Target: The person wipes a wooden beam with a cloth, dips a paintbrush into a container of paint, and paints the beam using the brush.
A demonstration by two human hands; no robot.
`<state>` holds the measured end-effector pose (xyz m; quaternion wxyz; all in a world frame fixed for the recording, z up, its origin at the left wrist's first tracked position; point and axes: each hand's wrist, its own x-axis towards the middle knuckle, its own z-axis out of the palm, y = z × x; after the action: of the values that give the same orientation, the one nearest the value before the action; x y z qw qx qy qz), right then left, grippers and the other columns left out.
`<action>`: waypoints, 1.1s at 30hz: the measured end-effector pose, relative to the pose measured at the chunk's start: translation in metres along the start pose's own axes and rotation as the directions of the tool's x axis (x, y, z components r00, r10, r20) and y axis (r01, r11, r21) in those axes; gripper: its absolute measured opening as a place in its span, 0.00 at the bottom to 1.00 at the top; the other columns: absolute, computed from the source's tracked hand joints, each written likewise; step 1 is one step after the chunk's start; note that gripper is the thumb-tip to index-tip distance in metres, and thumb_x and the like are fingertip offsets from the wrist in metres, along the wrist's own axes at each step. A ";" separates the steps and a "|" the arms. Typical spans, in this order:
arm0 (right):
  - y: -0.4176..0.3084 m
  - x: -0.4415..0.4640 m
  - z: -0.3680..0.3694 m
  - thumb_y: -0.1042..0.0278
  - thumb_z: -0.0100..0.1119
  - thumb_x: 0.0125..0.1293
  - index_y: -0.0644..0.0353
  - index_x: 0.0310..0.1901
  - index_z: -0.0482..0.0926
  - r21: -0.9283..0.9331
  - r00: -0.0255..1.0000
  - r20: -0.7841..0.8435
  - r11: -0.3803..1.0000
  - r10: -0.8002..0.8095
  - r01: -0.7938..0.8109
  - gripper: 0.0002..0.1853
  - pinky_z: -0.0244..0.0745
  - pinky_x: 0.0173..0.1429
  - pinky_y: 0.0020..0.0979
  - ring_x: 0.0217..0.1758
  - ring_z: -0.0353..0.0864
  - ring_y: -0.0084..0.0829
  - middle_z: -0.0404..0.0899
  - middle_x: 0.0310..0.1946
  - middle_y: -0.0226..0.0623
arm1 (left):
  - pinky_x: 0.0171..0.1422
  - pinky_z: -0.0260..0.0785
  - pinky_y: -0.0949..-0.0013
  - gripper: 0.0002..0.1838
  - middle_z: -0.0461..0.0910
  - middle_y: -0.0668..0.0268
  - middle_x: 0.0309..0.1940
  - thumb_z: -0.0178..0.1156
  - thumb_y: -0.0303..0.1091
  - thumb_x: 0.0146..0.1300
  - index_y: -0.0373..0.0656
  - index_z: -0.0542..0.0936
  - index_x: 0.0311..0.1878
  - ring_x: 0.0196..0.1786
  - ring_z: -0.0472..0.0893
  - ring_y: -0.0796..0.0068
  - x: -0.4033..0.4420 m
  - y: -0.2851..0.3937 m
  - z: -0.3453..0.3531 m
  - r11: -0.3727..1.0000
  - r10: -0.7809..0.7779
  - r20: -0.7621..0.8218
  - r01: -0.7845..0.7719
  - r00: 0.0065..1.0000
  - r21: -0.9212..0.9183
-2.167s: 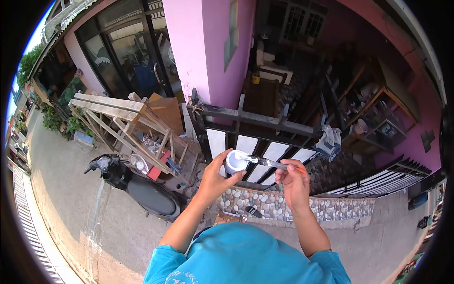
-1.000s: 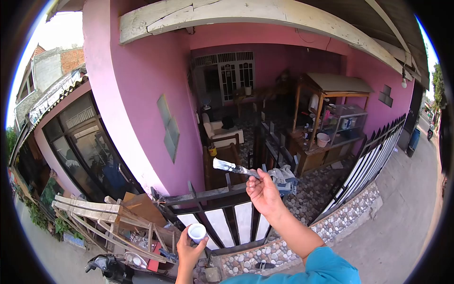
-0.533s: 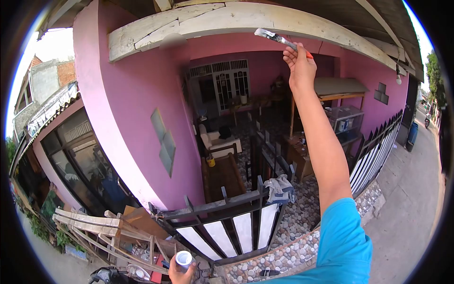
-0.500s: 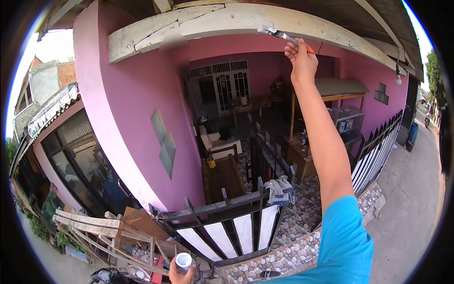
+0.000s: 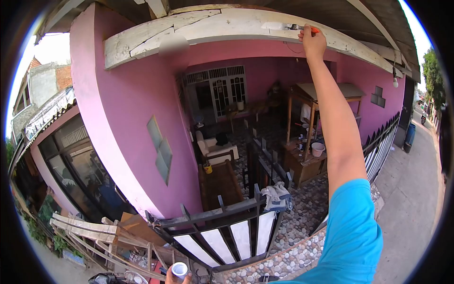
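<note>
High overhead, my right hand (image 5: 314,43) is closed round the orange handle of a paintbrush (image 5: 294,27). The bristles touch the face of a whitish, cracked beam (image 5: 217,29). A wet, brighter white stroke shows on the beam just left of the brush. Low in the view, my left hand (image 5: 171,278) grips a small white cup (image 5: 179,270), partly cut off by the bottom edge. White paint seems to be inside the cup.
Below stands a black and white metal gate (image 5: 231,236) with spiked bars and a cloth (image 5: 276,196) draped on it. A wooden frame (image 5: 90,227) leans at lower left. A light bulb (image 5: 395,81) hangs at right. The pink wall (image 5: 123,104) rises at left.
My right hand has moved to the right with the paintbrush along the beam, and a fresh white stroke shows behind it. My left hand with the cup sits slightly lower in view.
</note>
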<state>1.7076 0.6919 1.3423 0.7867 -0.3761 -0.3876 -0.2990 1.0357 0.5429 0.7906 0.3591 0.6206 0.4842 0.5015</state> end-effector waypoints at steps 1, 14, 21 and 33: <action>-0.002 0.003 -0.006 0.58 0.59 0.72 0.68 0.42 0.82 0.000 1.000 0.000 1.000 -0.002 0.002 0.17 0.83 0.43 0.33 0.35 0.88 0.34 0.87 0.34 0.44 | 0.66 0.70 0.65 0.33 0.77 0.56 0.59 0.69 0.18 0.57 0.32 0.70 0.67 0.61 0.77 0.67 -0.001 -0.004 0.000 1.000 -0.004 -0.004 0.004 1.000 0.006; -0.072 -0.028 0.071 0.55 0.60 0.72 0.67 0.46 0.83 -0.144 0.934 0.223 0.938 -0.281 0.316 0.19 0.81 0.44 0.32 0.36 0.88 0.32 0.88 0.32 0.42 | 0.67 0.70 0.64 0.35 0.76 0.56 0.61 0.70 0.17 0.57 0.33 0.68 0.69 0.63 0.76 0.66 -0.018 -0.008 -0.009 0.995 -0.085 0.000 0.085 0.996 -0.047; -0.037 0.009 0.048 0.60 0.58 0.73 0.74 0.44 0.80 0.225 0.985 0.171 0.971 0.038 -0.077 0.19 0.84 0.39 0.27 0.31 0.88 0.29 0.87 0.32 0.44 | 0.65 0.70 0.65 0.34 0.78 0.57 0.58 0.72 0.21 0.57 0.32 0.71 0.67 0.60 0.77 0.68 -0.022 0.020 -0.007 0.995 -0.080 -0.056 0.083 0.995 0.055; -0.026 0.026 0.034 0.53 0.60 0.70 0.61 0.43 0.86 -0.418 0.903 0.176 0.801 -0.392 0.429 0.18 0.79 0.50 0.41 0.39 0.87 0.48 0.87 0.35 0.49 | 0.66 0.69 0.65 0.34 0.79 0.56 0.58 0.73 0.23 0.56 0.32 0.71 0.67 0.60 0.77 0.68 -0.026 0.028 -0.006 0.991 -0.124 -0.060 0.127 0.991 0.048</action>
<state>1.6879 0.7010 1.3876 0.5791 -0.4656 -0.4117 -0.5275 1.0358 0.5098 0.8104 0.3599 0.5836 0.5449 0.4827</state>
